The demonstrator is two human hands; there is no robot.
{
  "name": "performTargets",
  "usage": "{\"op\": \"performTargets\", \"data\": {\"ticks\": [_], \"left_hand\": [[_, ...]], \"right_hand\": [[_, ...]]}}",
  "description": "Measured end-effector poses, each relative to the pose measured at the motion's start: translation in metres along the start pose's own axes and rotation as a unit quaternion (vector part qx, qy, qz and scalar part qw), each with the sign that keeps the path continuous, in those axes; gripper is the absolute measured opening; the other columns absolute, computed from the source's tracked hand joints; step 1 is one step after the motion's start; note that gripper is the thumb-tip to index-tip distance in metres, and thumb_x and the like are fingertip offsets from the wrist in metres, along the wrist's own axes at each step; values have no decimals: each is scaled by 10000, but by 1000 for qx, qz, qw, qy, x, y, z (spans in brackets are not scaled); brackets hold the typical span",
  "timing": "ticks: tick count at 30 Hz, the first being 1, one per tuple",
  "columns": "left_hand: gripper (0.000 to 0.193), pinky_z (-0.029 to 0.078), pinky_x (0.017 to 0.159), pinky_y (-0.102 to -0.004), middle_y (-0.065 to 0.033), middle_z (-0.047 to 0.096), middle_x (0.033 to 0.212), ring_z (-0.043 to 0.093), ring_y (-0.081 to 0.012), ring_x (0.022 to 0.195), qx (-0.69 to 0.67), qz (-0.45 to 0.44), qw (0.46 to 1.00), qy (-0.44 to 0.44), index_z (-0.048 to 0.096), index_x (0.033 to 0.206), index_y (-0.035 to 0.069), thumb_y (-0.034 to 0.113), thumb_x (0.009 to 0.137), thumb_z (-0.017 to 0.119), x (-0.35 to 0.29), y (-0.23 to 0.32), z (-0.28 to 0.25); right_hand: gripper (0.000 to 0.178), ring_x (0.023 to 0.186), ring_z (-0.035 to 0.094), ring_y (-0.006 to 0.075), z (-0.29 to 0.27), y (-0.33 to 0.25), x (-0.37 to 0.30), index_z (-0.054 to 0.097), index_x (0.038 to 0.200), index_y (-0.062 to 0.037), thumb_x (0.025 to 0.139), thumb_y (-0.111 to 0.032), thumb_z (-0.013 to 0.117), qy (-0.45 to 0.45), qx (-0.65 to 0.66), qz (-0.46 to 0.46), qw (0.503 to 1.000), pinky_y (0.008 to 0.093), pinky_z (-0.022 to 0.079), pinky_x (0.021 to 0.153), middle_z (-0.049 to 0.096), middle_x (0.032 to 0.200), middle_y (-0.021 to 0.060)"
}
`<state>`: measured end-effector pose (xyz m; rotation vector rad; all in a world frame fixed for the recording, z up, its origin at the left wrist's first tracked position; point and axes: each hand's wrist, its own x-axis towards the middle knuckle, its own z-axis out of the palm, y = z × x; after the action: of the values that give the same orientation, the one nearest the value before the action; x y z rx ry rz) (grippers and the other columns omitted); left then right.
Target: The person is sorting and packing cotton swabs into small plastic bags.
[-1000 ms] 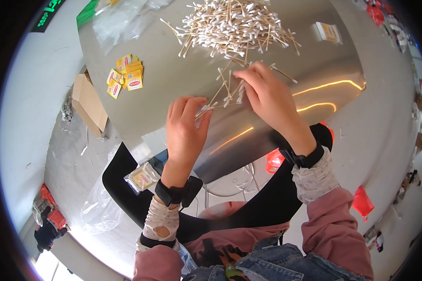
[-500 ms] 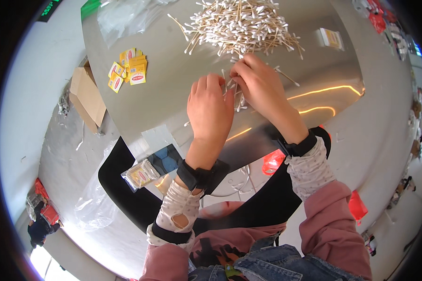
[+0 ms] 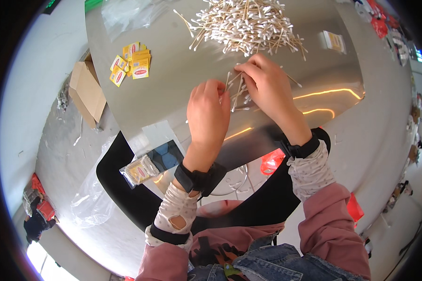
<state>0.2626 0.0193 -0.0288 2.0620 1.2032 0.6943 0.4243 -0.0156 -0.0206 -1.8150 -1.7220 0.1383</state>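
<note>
Above the shiny metal table (image 3: pixel 169 98), my left hand (image 3: pixel 207 112) is closed, with a cotton swab (image 3: pixel 228 80) sticking up from between its thumb and curled fingers. Just to the right, my right hand (image 3: pixel 269 86) pinches the end of another swab at its thumb and forefinger; the hand hides part of the grip. Several loose cotton swabs (image 3: pixel 237 97) lie criss-crossed on the metal between the two hands. Beyond them rises a large heap of cotton swabs (image 3: pixel 248 28), white-tipped with pale sticks.
Yellow printed cards (image 3: pixel 140 64) lie at the left, below clear plastic bags (image 3: pixel 131 18). A packed bag of swabs (image 3: pixel 139 171) rests at the near left edge by a dark blue-patterned item (image 3: pixel 164 157). Another small pack (image 3: pixel 334 41) sits far right. A cardboard box (image 3: pixel 86 91) stands left of the table.
Both hands stay over the loose swabs. My right hand has shifted slightly right, my left slightly left, widening the gap between them. The whole view has moved a little.
</note>
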Motion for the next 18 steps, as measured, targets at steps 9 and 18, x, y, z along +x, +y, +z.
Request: {"op": "performTargets", "data": {"ticks": [9, 18], "left_hand": [[138, 499, 735, -433, -133, 644, 845, 621, -342, 825, -37, -31, 999, -1, 617, 902, 23, 33, 789, 695, 3, 4, 1], [155, 518, 703, -352, -130, 684, 873, 655, -254, 747, -125, -110, 986, 17, 692, 980, 4, 60, 836, 711, -8, -4, -35]], "right_hand": [[199, 751, 606, 273, -6, -13, -2, 704, 931, -61, 753, 12, 654, -52, -177, -88, 979, 387, 490, 655, 601, 880, 53], [211, 677, 434, 21, -61, -69, -54, 583, 865, -53, 870, -139, 776, -66, 412, 278, 865, 220, 395, 593, 502, 758, -56]]}}
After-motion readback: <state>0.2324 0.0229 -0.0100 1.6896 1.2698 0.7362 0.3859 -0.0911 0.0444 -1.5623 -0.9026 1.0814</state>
